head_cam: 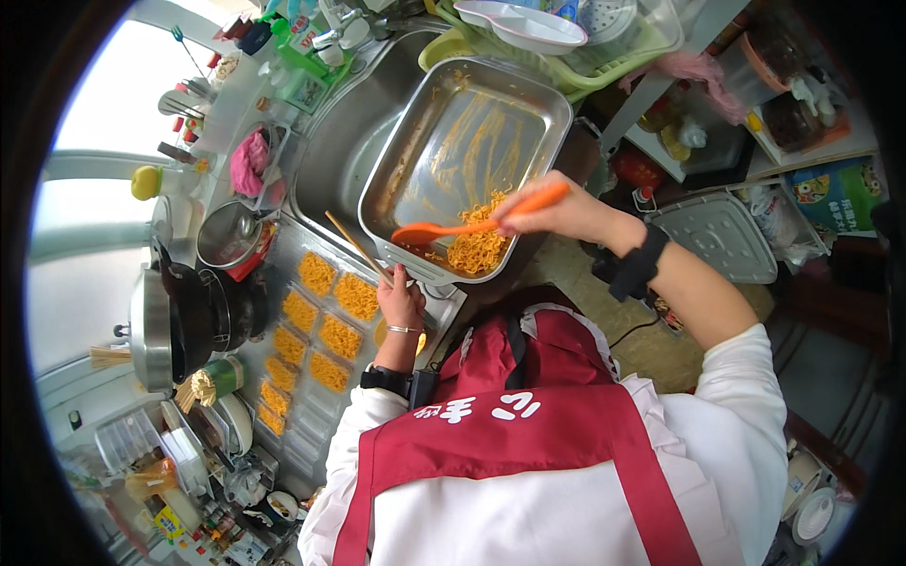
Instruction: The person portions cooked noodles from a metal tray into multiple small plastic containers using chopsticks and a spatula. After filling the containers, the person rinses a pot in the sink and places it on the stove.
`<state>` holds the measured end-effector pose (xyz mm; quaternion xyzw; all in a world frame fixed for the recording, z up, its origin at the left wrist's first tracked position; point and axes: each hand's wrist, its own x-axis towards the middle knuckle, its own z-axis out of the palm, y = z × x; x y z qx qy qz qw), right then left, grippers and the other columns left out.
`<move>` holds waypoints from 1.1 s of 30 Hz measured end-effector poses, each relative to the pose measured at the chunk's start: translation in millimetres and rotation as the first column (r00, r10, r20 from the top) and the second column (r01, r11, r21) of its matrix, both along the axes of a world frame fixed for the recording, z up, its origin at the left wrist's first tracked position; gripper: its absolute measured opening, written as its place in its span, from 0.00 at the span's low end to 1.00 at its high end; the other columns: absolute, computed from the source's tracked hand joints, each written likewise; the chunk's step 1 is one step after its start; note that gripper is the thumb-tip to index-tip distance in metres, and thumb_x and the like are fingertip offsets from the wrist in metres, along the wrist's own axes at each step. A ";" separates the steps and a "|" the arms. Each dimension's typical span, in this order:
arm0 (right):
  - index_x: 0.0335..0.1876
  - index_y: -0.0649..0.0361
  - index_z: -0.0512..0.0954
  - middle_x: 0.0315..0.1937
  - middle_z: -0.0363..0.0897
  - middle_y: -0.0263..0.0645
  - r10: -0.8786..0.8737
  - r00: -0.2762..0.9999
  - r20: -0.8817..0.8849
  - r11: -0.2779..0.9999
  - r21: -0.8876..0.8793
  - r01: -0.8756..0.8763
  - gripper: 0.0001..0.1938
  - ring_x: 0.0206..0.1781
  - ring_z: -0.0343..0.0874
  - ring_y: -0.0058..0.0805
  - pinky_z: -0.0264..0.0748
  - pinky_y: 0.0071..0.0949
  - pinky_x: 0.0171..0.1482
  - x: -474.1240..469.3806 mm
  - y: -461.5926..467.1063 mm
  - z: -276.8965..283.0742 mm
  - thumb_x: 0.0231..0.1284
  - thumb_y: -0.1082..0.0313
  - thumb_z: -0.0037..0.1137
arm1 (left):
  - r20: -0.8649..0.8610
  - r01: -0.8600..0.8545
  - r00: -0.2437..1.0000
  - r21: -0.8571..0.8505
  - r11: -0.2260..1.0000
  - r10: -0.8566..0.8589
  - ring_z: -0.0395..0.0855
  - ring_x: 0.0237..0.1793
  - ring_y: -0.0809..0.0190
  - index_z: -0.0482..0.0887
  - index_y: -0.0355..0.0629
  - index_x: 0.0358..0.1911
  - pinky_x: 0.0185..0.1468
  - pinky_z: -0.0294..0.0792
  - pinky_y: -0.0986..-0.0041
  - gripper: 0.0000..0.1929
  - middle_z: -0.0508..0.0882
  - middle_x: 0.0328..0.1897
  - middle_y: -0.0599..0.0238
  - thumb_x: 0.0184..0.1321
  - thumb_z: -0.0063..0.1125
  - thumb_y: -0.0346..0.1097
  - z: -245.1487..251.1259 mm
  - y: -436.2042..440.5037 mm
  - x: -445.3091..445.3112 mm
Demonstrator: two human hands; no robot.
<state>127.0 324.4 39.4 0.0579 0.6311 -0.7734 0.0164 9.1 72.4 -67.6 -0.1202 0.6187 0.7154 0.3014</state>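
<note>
My right hand [555,209] grips an orange spoon [453,228], held over a deep rectangular metal tray [362,212]. The spoon's bowl is at the tray's near left corner. Orange-coloured noodles [478,251] are heaped in the near right part, and sauce streaks cover the tray floor. With my left hand [401,301] I hold wooden chopsticks [359,243] against the tray's near left edge; the thumb lies by the tray handle [417,267]. Left of that hand, several flat noodle portions [340,336] lie in rows in clear plastic compartments on the counter.
Under the metal tray lies a steel sink [333,148]. A green dish rack [601,74] with dishes stands behind it. On the left are a metal pot [230,233] and a dark pan [187,318] with a steel lid. Shelves [764,156] with jars stand at right.
</note>
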 end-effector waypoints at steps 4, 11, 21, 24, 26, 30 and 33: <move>0.33 0.65 0.78 0.27 0.79 0.36 0.178 0.983 0.036 0.964 0.194 -0.181 0.09 0.31 0.75 0.18 0.70 0.16 0.36 21.5 22.2 15.9 0.45 0.73 0.56 | 0.004 -0.011 1.000 0.002 1.000 0.011 0.55 0.07 0.75 0.65 0.49 0.27 0.09 0.48 0.83 0.07 0.68 0.19 0.73 0.58 0.47 0.38 -1.5 -1.2 -0.2; 0.33 0.66 0.77 0.26 0.78 0.37 0.139 0.990 -0.019 0.924 0.362 -0.123 0.09 0.31 0.75 0.17 0.69 0.15 0.35 25.0 43.6 53.3 0.43 0.74 0.54 | -0.020 -0.012 1.000 -0.018 1.000 0.012 0.54 0.04 0.75 0.64 0.48 0.28 0.06 0.48 0.82 0.08 0.64 0.16 0.74 0.58 0.47 0.38 -2.7 -0.7 -0.5; 0.33 0.70 0.74 0.25 0.77 0.37 -0.650 0.677 -0.344 0.627 0.261 0.734 0.08 0.28 0.77 0.20 0.73 0.16 0.32 -61.2 68.1 -2.1 0.52 0.71 0.51 | 0.024 -0.026 0.999 -0.006 1.000 0.026 0.54 0.05 0.75 0.63 0.49 0.30 0.07 0.47 0.82 0.08 0.64 0.18 0.74 0.58 0.47 0.39 -2.1 -0.3 -0.7; 0.28 0.66 0.76 0.21 0.77 0.37 -0.732 0.586 -0.348 0.610 0.050 0.791 0.07 0.26 0.77 0.21 0.72 0.20 0.30 -87.9 61.9 -17.8 0.50 0.69 0.51 | -0.002 -0.003 1.000 0.011 1.000 0.003 0.54 0.05 0.74 0.62 0.49 0.30 0.07 0.47 0.82 0.08 0.62 0.15 0.74 0.59 0.46 0.39 -1.7 0.4 0.3; 0.27 0.65 0.76 0.21 0.77 0.38 -0.712 0.569 -0.411 0.537 0.203 0.819 0.08 0.25 0.77 0.24 0.71 0.21 0.30 -100.6 57.1 -23.8 0.49 0.68 0.51 | -0.013 -0.008 1.000 0.014 1.000 0.009 0.54 0.04 0.74 0.62 0.49 0.30 0.06 0.47 0.82 0.08 0.62 0.14 0.74 0.59 0.45 0.39 -2.4 0.9 1.0; 0.30 0.65 0.76 0.22 0.76 0.40 -0.644 0.630 -0.435 0.548 0.313 0.776 0.08 0.26 0.76 0.25 0.71 0.21 0.31 -115.3 57.3 -20.2 0.50 0.68 0.51 | -0.027 0.002 1.000 0.042 0.999 -0.001 0.53 0.04 0.74 0.61 0.49 0.29 0.06 0.47 0.82 0.08 0.61 0.13 0.74 0.60 0.45 0.40 -5.1 0.7 0.2; 0.31 0.65 0.76 0.26 0.77 0.37 -0.506 0.790 -0.345 0.668 0.422 0.613 0.07 0.28 0.76 0.22 0.71 0.20 0.34 -120.0 62.2 -7.6 0.50 0.69 0.52 | -0.008 0.035 0.999 0.040 0.999 -0.035 0.53 0.04 0.74 0.61 0.49 0.29 0.06 0.47 0.81 0.09 0.60 0.13 0.74 0.60 0.44 0.40 -5.1 -0.4 -0.7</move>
